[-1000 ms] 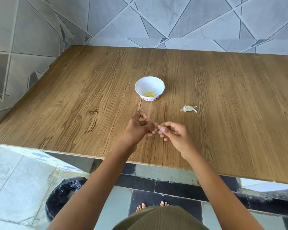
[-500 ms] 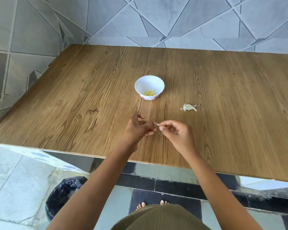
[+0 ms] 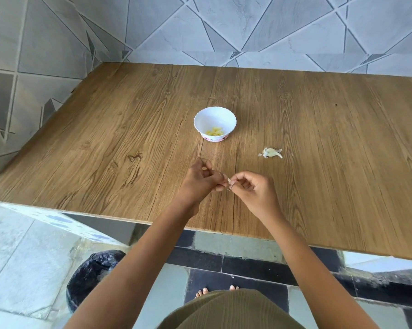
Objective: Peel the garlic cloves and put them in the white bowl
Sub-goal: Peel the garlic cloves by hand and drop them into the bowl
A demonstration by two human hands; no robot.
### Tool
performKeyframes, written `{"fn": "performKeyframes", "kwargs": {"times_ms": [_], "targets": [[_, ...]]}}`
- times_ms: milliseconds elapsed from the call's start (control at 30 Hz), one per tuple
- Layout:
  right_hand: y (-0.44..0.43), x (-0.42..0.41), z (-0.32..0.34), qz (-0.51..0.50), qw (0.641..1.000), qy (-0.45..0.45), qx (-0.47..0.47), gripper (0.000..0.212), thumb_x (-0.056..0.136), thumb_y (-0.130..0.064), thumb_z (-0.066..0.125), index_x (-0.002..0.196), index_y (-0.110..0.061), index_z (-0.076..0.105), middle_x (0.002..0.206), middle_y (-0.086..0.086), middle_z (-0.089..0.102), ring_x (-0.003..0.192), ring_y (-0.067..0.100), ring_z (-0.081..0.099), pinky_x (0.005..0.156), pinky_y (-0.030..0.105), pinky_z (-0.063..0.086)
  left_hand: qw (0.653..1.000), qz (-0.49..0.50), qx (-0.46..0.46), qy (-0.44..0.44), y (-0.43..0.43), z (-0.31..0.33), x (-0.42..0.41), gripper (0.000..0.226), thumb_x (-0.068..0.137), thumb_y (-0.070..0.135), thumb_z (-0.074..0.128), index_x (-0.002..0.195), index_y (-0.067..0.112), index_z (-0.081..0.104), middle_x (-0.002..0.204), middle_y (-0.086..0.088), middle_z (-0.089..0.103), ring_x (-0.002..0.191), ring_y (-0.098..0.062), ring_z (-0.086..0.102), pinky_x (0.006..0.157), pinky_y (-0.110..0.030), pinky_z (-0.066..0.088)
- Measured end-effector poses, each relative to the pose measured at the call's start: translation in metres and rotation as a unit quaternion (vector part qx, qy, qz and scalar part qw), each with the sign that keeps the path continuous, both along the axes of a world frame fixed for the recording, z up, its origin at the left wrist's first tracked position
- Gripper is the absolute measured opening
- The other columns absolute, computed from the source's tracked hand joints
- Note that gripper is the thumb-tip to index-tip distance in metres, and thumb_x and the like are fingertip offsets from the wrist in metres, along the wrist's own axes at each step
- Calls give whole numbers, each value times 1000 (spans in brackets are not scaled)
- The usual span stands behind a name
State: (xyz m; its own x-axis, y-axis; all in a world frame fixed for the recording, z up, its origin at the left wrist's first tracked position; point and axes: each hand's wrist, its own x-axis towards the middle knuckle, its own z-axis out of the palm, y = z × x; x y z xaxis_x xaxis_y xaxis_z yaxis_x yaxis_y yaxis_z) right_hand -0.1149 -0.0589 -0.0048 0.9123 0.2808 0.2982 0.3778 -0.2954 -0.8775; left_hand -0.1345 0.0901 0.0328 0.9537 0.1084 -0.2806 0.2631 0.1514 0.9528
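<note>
A small garlic clove (image 3: 228,180), pale, pinched between the two hands above the near part of the wooden table (image 3: 129,143). Mostly hidden by the fingertips; only a thin light sliver visible, too small to tell how much skin is left on it. Left hand (image 3: 201,184) curled, thumb and first fingers closed on the left end of the clove, the other fingers folded in toward the palm. Right hand (image 3: 253,189) also half closed, thumb and index finger gripping the right end, the remaining fingers bent loosely. Fingertips of both hands almost touching each other around the clove.

Farther on the table, the white bowl (image 3: 215,123) with a scalloped rim, upright, well apart from the hands. Inside, at the bottom, a few yellowish peeled cloves (image 3: 215,131); exact count hard to make out. To the right of the bowl and near it, a loose piece of garlic with papery skin (image 3: 271,153) lying on the wood, plus a tiny white flake just beside it.

Below the table edge, a bin with a black bag (image 3: 91,274) on the floor at the left, partly covered by the left forearm. Bare toes visible at the bottom, cut off by olive-green clothing.
</note>
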Motion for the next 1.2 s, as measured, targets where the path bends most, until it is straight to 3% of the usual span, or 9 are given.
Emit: {"fn": "performKeyframes", "kwargs": {"times_ms": [233, 333, 467, 600, 667, 767, 833, 967, 1200], "targets": [[1, -2, 10, -1, 972, 201, 124, 22, 89, -2, 56, 72, -15, 63, 65, -2, 63, 54, 4, 55, 47, 17, 40, 981, 3, -182, 68, 3, 0, 2, 30, 86, -8, 57, 88, 15, 38, 67, -9, 69, 58, -15, 66, 55, -19, 53], [0, -2, 9, -17, 974, 204, 100, 25, 90, -2, 50, 68, -10, 58, 62, 0, 57, 54, 8, 54, 47, 21, 40, 978, 7, -197, 70, 4, -2, 3, 31, 85, -9, 58, 88, 15, 39, 71, -9, 69, 61, -15, 67, 59, -20, 55], [-3, -1, -5, -37, 996, 63, -45, 28, 92, -14, 56, 67, -5, 60, 60, 8, 62, 56, 26, 59, 51, 37, 44, 995, 8, -89, 31, 7, -6, 3, 32, 86, -10, 58, 89, 14, 38, 74, -6, 69, 63, -14, 67, 61, -20, 54], [0, 1, -10, -36, 997, -9, -67, 8, 86, -5, 63, 79, -8, 65, 71, -2, 65, 63, 12, 58, 54, 20, 45, 1000, 4, 7, 2, 7, -6, 2, 34, 83, -13, 59, 89, 14, 38, 76, -8, 67, 64, -13, 64, 61, -21, 51], [1, 2, -10, -40, 997, -28, -65, 17, 82, 7, 57, 84, -8, 66, 80, -6, 66, 70, 10, 60, 58, 22, 48, 1000, 5, 26, -4, 8, -8, 3, 35, 82, -14, 59, 89, 13, 38, 77, -9, 67, 69, -18, 63, 71, -32, 52], [1, 3, -9, -55, 994, -42, -85, 18, 86, -4, 54, 84, -15, 68, 80, -6, 68, 66, 11, 63, 49, 30, 50, 999, 5, 51, -7, 8, -9, 2, 33, 82, -13, 60, 89, 12, 39, 78, -9, 68, 73, -21, 62, 76, -36, 52], [1, 3, -10, -70, 986, -67, -137, 14, 86, -16, 55, 86, -21, 68, 82, -7, 69, 63, 6, 60, 44, 25, 43, 997, 7, 69, -14, 9, -9, 2, 33, 82, -11, 62, 87, 13, 40, 79, -9, 69, 70, -18, 63, 73, -33, 52], [-1, 0, -10, -82, 969, -88, -218, 32, 84, -41, 49, 96, -19, 69, 91, -8, 69, 86, 16, 63, 74, 34, 51, 973, 53, 222, -41, 19, -14, 8, 32, 77, -1, 71, 83, 16, 45, 81, -10, 69, 71, -18, 63, 71, -34, 53], [-6, -7, -25, -59, 944, -102, -310, 45, 89, -37, 46, 120, -8, 61, 123, 7, 63, 118, 25, 56, 103, 37, 34, 926, 112, 354, -73, 44, -28, 35, 29, 74, 4, 73, 85, 13, 48, 72, 4, 66, 70, -15, 64, 68, -24, 50]]}}
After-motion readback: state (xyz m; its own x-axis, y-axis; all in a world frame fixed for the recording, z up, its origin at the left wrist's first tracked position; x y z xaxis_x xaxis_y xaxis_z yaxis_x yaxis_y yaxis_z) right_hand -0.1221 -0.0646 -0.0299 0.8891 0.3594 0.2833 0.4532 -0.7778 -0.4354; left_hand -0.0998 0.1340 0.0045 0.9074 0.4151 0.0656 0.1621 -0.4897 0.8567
